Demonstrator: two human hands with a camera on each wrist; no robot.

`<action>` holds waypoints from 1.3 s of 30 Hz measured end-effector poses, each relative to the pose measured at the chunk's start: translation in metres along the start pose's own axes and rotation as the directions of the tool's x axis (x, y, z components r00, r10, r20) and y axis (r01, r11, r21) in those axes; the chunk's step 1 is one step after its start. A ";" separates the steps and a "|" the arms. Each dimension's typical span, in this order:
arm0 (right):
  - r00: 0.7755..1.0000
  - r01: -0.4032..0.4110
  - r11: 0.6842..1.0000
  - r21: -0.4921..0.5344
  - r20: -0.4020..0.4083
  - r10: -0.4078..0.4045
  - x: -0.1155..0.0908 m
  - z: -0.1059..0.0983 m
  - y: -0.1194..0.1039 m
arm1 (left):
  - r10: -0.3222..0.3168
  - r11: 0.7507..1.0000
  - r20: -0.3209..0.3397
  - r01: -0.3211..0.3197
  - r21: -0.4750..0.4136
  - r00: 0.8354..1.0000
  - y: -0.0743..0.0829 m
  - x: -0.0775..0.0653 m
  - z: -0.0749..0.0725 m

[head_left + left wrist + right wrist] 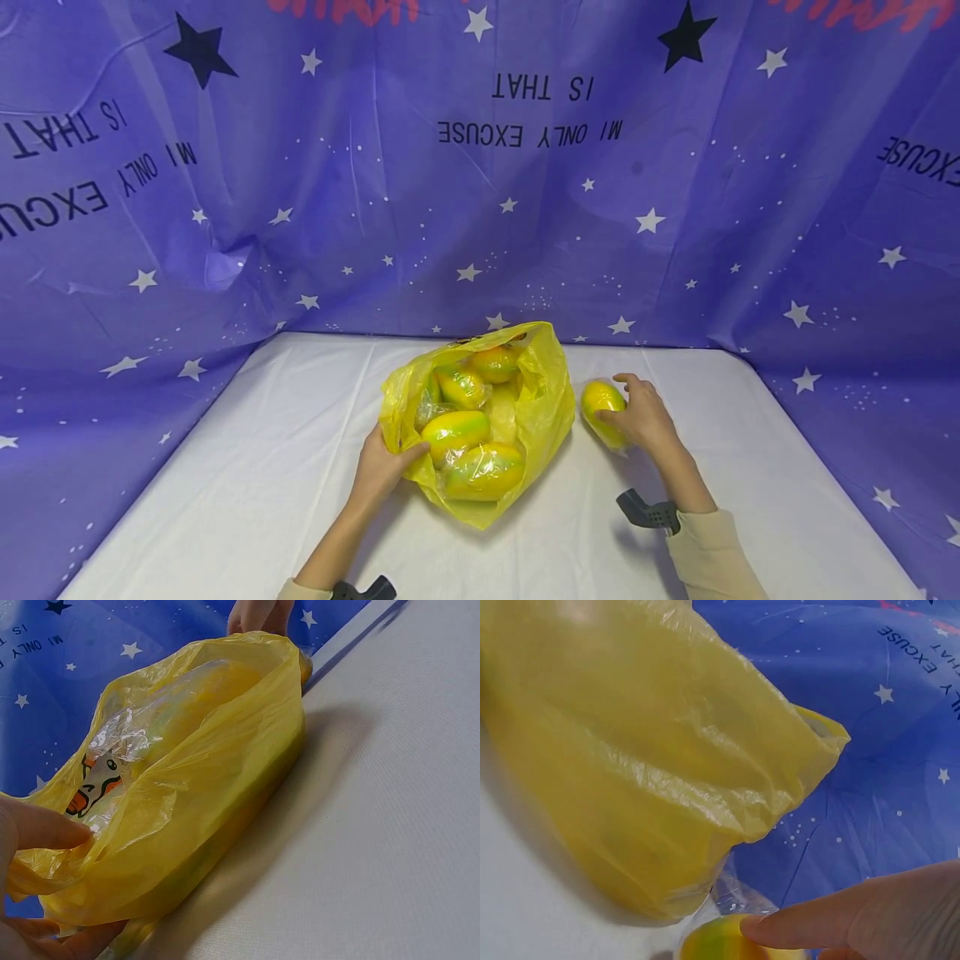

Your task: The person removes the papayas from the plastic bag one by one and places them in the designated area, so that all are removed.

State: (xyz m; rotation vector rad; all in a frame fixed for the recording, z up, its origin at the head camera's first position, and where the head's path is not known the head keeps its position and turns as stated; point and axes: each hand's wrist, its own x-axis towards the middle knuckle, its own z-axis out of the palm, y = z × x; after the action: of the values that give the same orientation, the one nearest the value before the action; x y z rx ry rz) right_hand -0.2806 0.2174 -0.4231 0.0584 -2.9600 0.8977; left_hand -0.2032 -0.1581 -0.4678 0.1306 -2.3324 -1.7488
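A yellow plastic bag stands mouth-up on the table, with several yellow-green mangoes in clear wrap inside. My left hand pinches the bag's left rim, thumb over the inside and fingers outside. In the left wrist view, the thumb overlaps the yellow film. To the right of the bag, my right hand grips another wrapped mango between thumb and fingers. The right wrist view has this mango at its bottom edge, a finger on its top and the bag close beside it.
A white cloth covers the table. Behind and at both sides hangs a purple-blue curtain with stars and lettering. Dark wrist mounts sit on both forearms.
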 end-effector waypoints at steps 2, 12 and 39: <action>1.000 0.001 1.000 0.002 -0.003 -0.001 -0.001 -0.001 -0.001 | 0.002 1.000 -0.001 -0.002 0.000 1.000 -0.001 0.000 0.000; 0.999 0.040 0.999 0.033 -0.037 -0.039 -0.008 -0.012 -0.017 | -0.003 1.000 0.000 0.003 -0.008 1.000 0.001 -0.001 0.000; 0.926 0.378 0.880 0.288 -0.139 -0.352 -0.049 -0.013 -0.085 | 0.014 1.000 0.002 -0.014 0.007 1.000 0.003 -0.002 -0.001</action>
State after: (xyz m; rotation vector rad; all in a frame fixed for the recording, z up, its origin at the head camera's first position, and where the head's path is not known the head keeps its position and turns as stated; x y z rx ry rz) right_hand -0.2274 0.1552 -0.3680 0.5571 -2.5700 1.2517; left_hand -0.2009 -0.1581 -0.4650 0.1139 -2.3351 -1.7355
